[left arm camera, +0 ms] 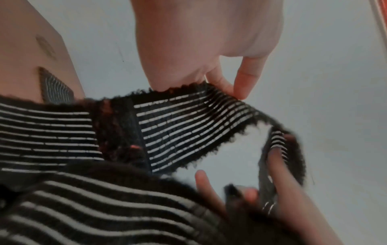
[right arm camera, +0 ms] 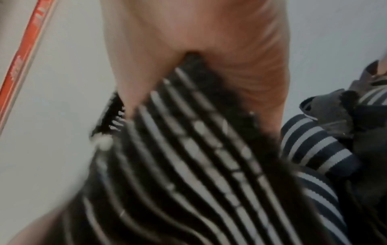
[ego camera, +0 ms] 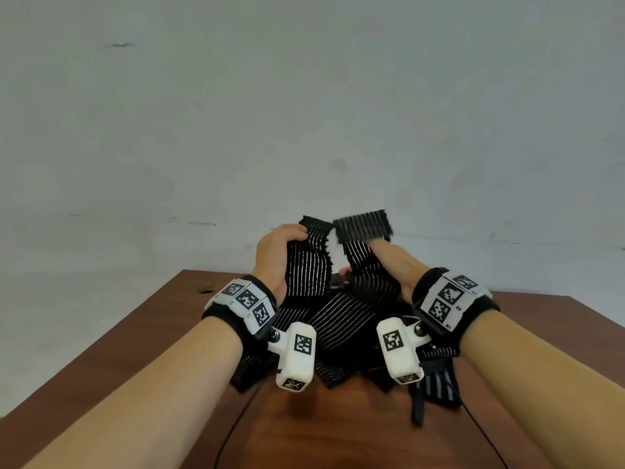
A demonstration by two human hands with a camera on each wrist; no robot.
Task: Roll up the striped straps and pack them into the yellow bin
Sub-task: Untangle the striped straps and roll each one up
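Observation:
A black strap with thin white stripes (ego camera: 311, 262) is held up above a heap of striped straps (ego camera: 341, 326) on the brown table (ego camera: 145, 343). My left hand (ego camera: 280, 252) grips the strap's upper left edge, with the fingers (left arm camera: 245, 79) curled over its top. My right hand (ego camera: 389, 262) pinches the other end of the strap (right arm camera: 188, 132) between thumb and fingers, and a flap stands up above it. The strap fills the right wrist view and is blurred. No yellow bin shows in any view.
A grey wall (ego camera: 304, 113) rises behind the table's far edge. A darker navy-and-white strap (right arm camera: 314, 145) hangs at the right of the heap. A thin black cable (ego camera: 233, 424) runs across the near tabletop. A small hole (ego camera: 204, 292) marks the far left corner.

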